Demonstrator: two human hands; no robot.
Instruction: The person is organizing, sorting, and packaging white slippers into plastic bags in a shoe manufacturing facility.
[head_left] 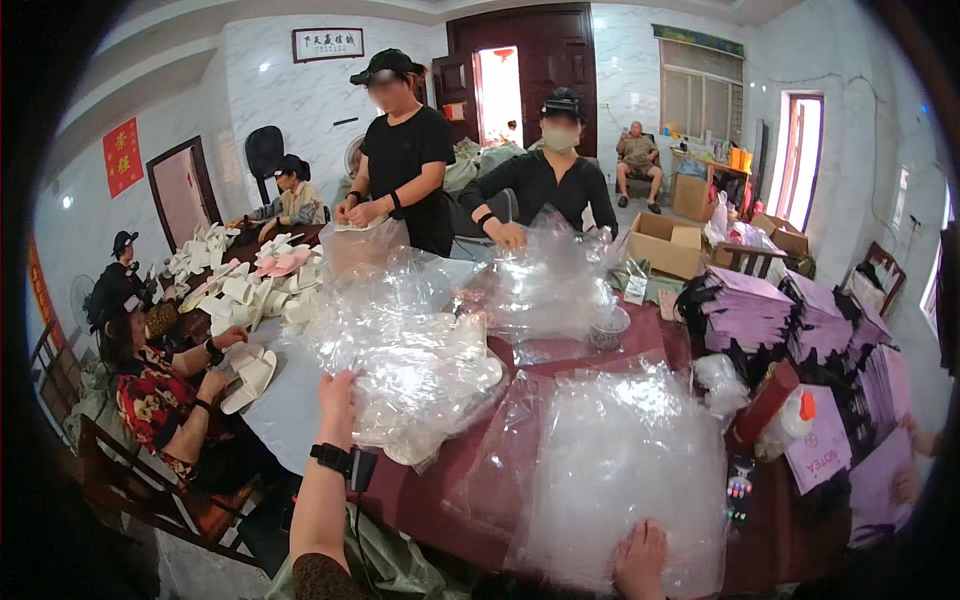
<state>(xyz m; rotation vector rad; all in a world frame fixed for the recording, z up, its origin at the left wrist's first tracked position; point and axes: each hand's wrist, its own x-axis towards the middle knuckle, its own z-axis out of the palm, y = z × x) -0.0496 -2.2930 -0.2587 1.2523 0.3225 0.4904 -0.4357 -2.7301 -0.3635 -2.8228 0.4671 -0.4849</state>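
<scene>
At the near edge of the dark red table (430,500), toward the right, the right hand (641,560) lies back-up on a flat stack of clear plastic bags (630,450), fingers pointing away. It is not clenched; whether its fingertips pinch a sheet, I cannot tell. The thin layers probably cling, so a drag there could bring several bags along or slide the stack over the edge.

Farther on and to the left, the left forearm reaches straight forward, a black wrist strap (333,458) around it. The left hand (337,395) bends over the near left side of a heap of bagged pale slippers (425,385); its grip is unclear. The heap looks slick and loosely piled, so a tug on one bag might make others slip.

Beyond, a co-worker's hand (510,235) touches more clear plastic.
</scene>
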